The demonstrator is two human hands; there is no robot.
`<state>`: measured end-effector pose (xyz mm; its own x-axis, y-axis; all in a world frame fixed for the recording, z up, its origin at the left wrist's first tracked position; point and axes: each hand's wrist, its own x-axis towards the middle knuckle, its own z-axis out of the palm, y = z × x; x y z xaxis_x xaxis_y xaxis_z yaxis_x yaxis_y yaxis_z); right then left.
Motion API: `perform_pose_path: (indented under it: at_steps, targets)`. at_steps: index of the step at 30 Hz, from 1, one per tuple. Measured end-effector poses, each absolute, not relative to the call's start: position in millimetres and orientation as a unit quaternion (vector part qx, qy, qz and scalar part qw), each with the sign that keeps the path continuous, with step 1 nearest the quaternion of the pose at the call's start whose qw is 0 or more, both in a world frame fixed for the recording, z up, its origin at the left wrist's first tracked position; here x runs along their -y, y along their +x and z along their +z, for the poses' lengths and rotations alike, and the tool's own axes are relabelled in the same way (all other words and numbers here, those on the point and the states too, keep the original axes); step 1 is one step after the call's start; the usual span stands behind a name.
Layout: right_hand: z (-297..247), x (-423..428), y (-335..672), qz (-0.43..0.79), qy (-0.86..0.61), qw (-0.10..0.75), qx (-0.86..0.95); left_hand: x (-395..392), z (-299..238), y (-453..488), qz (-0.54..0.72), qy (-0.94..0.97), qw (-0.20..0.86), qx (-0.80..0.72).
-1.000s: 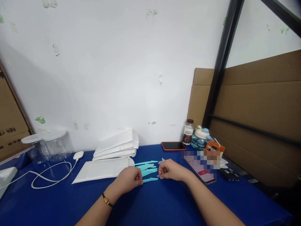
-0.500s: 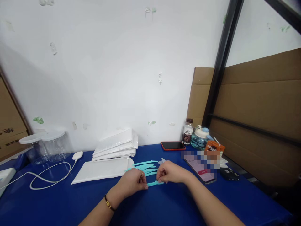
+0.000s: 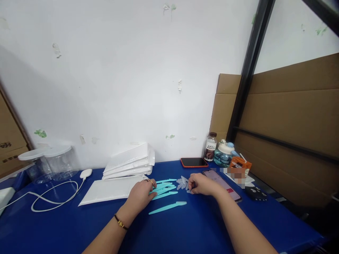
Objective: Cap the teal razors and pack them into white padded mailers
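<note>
A pile of turquoise eyebrow razors lies on the blue table in front of me. My left hand is at the pile's left end, thumb and fingers closed around a razor's handle. One razor lies by itself nearer to me, with a pale cover over its blade end. Right of the pile is a small heap of translucent blade caps. My right hand is at this heap's right edge, fingertips pinched at a cap that they mostly hide.
White padded envelopes are stacked behind my left hand, with one in front. At the back lies an orange-cased phone. Another phone, bottles, a drink carton and a black object stand or lie right. Clear jars and a white cable are left.
Both hands have let go of the front razor, which now lies on the table. My left hand has moved back left to the razor pile, my right hand right to the caps.
</note>
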<state>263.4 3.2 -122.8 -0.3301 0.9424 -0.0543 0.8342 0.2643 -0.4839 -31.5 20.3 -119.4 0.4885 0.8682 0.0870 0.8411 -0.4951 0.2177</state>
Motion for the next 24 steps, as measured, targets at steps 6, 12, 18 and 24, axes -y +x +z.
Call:
perform_pose_path:
  at_steps: [6, 12, 18, 24]
  targets:
    - [-125, -1, 254, 0.267, -0.557, 0.111, 0.779, -22, -120, -33, 0.083, 0.871, 0.047, -0.481]
    - [-123, 2, 245, 0.268, -0.527, 0.167, 0.789, -17, -116, -30, 0.078, 0.874, 0.026, -0.478]
    - [-120, 4, 236, 0.323, -0.501, 0.22, 0.772, -14, -115, -28, 0.069, 0.868, 0.068, -0.488]
    - [-116, 5, 228, 0.363, -0.482, 0.252, 0.756, -15, -116, -29, 0.098, 0.863, 0.132, -0.477]
